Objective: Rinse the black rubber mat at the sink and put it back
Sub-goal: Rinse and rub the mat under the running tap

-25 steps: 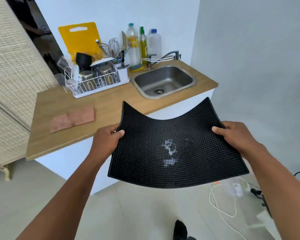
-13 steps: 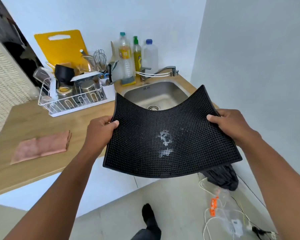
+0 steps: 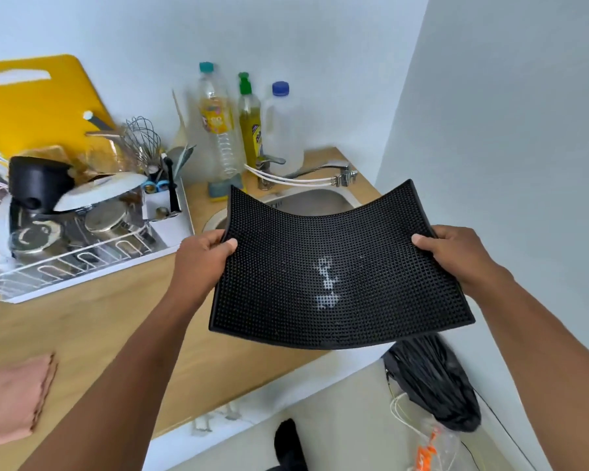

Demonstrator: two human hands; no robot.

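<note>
I hold the black rubber mat [image 3: 279, 277] in the air, sagging in the middle, with a white residue patch near its centre. My left hand [image 3: 201, 263] grips its left edge and my right hand [image 3: 453, 256] grips its right edge. The mat hangs over the front of the steel sink [image 3: 315, 200] and hides most of the basin. The faucet [image 3: 320, 173] reaches over the sink from the back, just beyond the mat's far edge.
A white dish rack [image 3: 79, 232] full of pots and utensils stands left of the sink. Three bottles [image 3: 249, 124] and a sponge [image 3: 225, 190] line the back wall. A yellow cutting board [image 3: 31, 103], a pink cloth [image 3: 11, 399] on the wooden counter [image 3: 99, 328], and a black bag [image 3: 432, 379] on the floor.
I have stepped closer to the counter. The mat, still held by both hands, has moved forward and now covers most of the sink.
</note>
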